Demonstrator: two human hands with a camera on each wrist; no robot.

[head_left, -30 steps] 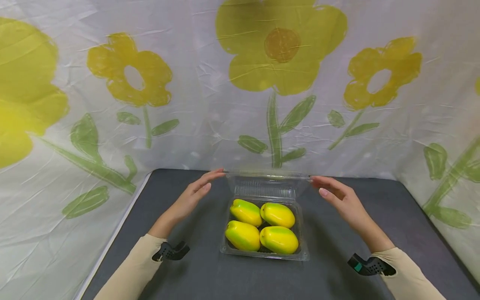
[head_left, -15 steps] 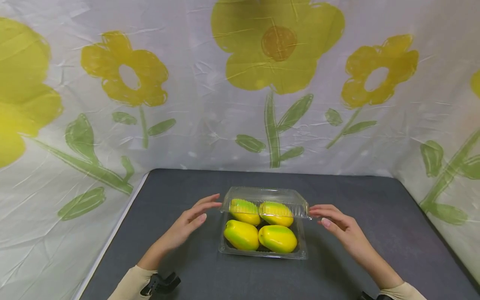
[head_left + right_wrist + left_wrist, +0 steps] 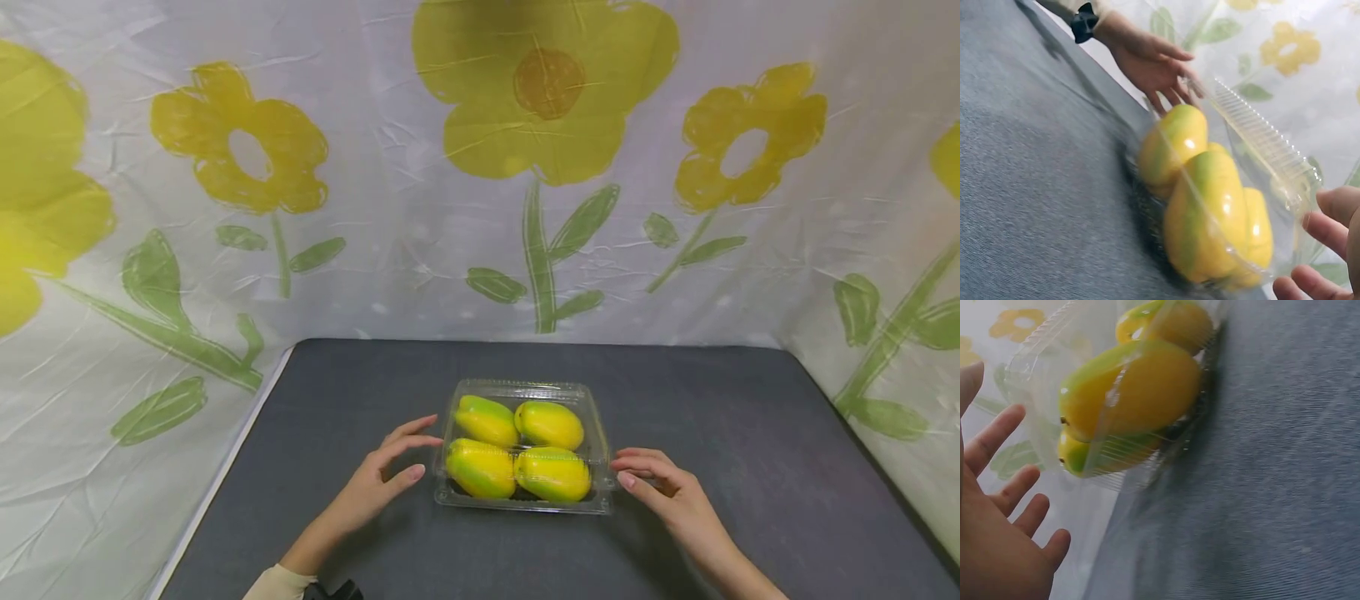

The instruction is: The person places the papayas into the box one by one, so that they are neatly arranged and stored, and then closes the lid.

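A clear plastic clamshell box [image 3: 525, 506] stands on the table, holding several yellow-green mangoes [image 3: 480, 468] in two rows. Its hinged lid [image 3: 592, 417] is tilted over the fruit, with the ribbed front edge raised in the right wrist view. At the box's left side my left hand [image 3: 367, 487] has its fingers spread, fingertips right at the lid's edge. My right hand [image 3: 671, 496] is on the opposite side, its fingertips at the lid's right edge and the thumb lower. In the left wrist view the left palm [image 3: 1007, 550] faces the box with separated fingers.
The dark grey table [image 3: 375, 367] extends around the box. Behind and beside it hangs a white curtain [image 3: 390, 208] printed with yellow flowers. A black wrist strap [image 3: 333, 590] shows at the left sleeve.
The box's lid has swung from upright at the back forward and down over the mangoes. Both hands have come nearer along with it, keeping to its left and right edges.
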